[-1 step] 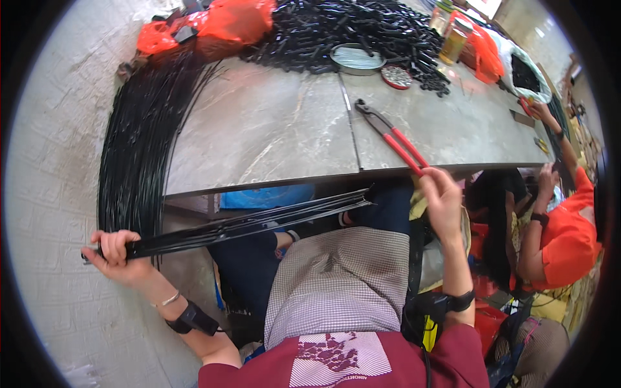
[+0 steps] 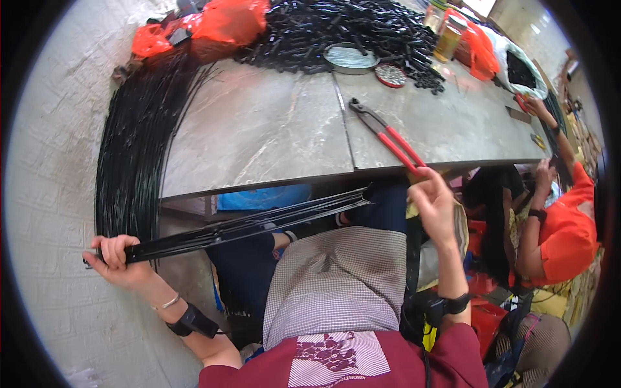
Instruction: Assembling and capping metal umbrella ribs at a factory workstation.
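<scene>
In my left hand [image 2: 118, 253], at the far left, the fingers are closed round one end of a bundle of long black strips [image 2: 213, 234]. The bundle slants across above my lap, its thin far ends fanned near my knee. My right hand [image 2: 432, 202] is at the table's front edge with its fingers curled at the handle ends of red-handled cutters [image 2: 391, 143]. Those cutters lie on the table, dark jaws pointing away from me; how firmly I grip them is hidden. A thick sheaf of black strips [image 2: 132, 152] hangs over the table's left end, beyond my left hand.
On the grey tabletop [image 2: 259, 129], a heap of black parts [image 2: 349, 26] lies at the back, beside a tin of pale rods [image 2: 351, 58] and a red-rimmed lid of small bits [image 2: 391, 75]. Orange bags [image 2: 229, 29] sit back left. A co-worker in orange [image 2: 569, 233] works at right.
My right hand has shifted slightly left, its fingers more curled by the handle ends. The view has shifted a little. The bundle in my left hand stays put.
</scene>
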Tool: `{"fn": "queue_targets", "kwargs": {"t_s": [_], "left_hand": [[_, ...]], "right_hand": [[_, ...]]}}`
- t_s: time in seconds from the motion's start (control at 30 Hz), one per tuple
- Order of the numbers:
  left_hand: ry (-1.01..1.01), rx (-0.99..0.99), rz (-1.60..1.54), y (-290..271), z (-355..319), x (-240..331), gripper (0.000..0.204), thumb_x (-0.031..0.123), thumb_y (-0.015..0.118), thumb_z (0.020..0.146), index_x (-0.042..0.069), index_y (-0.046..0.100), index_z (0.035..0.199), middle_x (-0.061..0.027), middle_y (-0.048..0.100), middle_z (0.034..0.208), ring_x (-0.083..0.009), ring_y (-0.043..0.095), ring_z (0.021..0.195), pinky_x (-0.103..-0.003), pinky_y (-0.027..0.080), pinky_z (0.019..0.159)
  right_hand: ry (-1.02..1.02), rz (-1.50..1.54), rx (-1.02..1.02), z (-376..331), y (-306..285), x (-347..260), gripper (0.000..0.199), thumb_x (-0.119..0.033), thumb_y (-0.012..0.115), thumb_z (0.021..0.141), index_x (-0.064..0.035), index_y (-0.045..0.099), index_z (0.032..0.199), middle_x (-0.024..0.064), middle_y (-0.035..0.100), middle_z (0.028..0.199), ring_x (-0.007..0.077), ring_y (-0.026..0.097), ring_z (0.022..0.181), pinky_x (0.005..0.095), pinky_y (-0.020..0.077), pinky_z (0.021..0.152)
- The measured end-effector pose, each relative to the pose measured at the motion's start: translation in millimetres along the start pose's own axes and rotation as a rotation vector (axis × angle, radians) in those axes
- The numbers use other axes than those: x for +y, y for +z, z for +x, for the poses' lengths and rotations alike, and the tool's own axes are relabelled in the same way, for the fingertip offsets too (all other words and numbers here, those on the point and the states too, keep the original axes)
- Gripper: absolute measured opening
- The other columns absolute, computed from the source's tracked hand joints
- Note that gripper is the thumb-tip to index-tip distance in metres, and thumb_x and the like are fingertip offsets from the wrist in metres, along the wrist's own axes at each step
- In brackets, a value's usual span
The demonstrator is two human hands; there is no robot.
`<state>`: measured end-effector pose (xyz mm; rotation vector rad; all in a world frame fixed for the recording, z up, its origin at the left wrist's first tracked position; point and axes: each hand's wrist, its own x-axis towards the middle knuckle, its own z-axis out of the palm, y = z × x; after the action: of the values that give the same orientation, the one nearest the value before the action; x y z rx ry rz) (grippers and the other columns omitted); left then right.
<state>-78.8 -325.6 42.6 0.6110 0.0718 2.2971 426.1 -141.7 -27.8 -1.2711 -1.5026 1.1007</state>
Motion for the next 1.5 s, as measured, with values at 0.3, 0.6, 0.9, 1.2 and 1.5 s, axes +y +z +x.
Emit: {"fn": "queue_targets", "kwargs": {"t_s": [0.3, 0.6, 0.9, 1.2, 1.5], "left_hand": [[-0.029, 0.115, -0.141, -13.1, -37.5, -37.4, 0.030, 0.031, 0.058, 0.093, 0.005, 0.052, 0.080, 0.0045, 0.033, 0.047, -0.0052, 0.029, 0.041, -0.019, 0.026, 0.041], [-0.117, 0.053, -0.299, -1.9, -70.4, -80.9, 0.033, 0.031, 0.065, 0.087, 0.012, 0.050, 0.065, 0.0058, 0.035, 0.044, -0.0049, 0.030, 0.039, -0.022, 0.030, 0.048], [-1.487, -0.523, 0.765, 18.5, -180.7, -203.6, 0.014, 0.005, 0.066, 0.084, 0.000, 0.066, 0.097, -0.0081, 0.068, 0.079, -0.0116, 0.062, 0.063, -0.024, 0.050, 0.054], [-0.396, -0.672, 1.032, 134.7, -45.3, -214.2, 0.064, 0.003, 0.072, 0.077, 0.002, 0.044, 0.134, -0.0075, 0.054, 0.119, -0.0135, 0.050, 0.106, -0.026, 0.048, 0.079], [-0.010, -0.734, 1.293, 153.9, -5.8, -250.3, 0.033, -0.004, 0.065, 0.075, 0.000, 0.063, 0.108, -0.0085, 0.064, 0.082, -0.0126, 0.062, 0.075, -0.024, 0.050, 0.067]], "right_hand": [[0.165, 0.762, -0.294, -67.8, 43.0, -10.8, 0.064, -0.007, 0.068, 0.083, -0.0033, 0.037, 0.139, 0.0076, 0.058, 0.106, 0.0061, 0.054, 0.068, 0.0164, 0.0385, 0.047], [0.135, 0.763, -0.012, -53.6, 75.3, -72.8, 0.029, -0.030, 0.051, 0.096, -0.0029, 0.061, 0.092, 0.0029, 0.056, 0.072, 0.0056, 0.047, 0.049, 0.0187, 0.0325, 0.039], [-0.416, 0.176, -0.197, 37.4, 3.5, -170.1, 0.021, -0.022, 0.060, 0.091, -0.0029, 0.064, 0.084, 0.0025, 0.062, 0.066, 0.0056, 0.051, 0.041, 0.0193, 0.0392, 0.035], [-0.212, -0.042, -0.789, 22.7, 51.0, -158.7, 0.020, -0.022, 0.062, 0.089, -0.0020, 0.062, 0.084, -0.0032, 0.054, 0.060, 0.0034, 0.051, 0.052, 0.0228, 0.0396, 0.044], [-0.284, -0.004, -0.886, 60.2, 68.4, -151.8, 0.028, -0.024, 0.062, 0.089, 0.0025, 0.057, 0.083, 0.0008, 0.052, 0.057, 0.0073, 0.051, 0.049, 0.0251, 0.0413, 0.045]]}}
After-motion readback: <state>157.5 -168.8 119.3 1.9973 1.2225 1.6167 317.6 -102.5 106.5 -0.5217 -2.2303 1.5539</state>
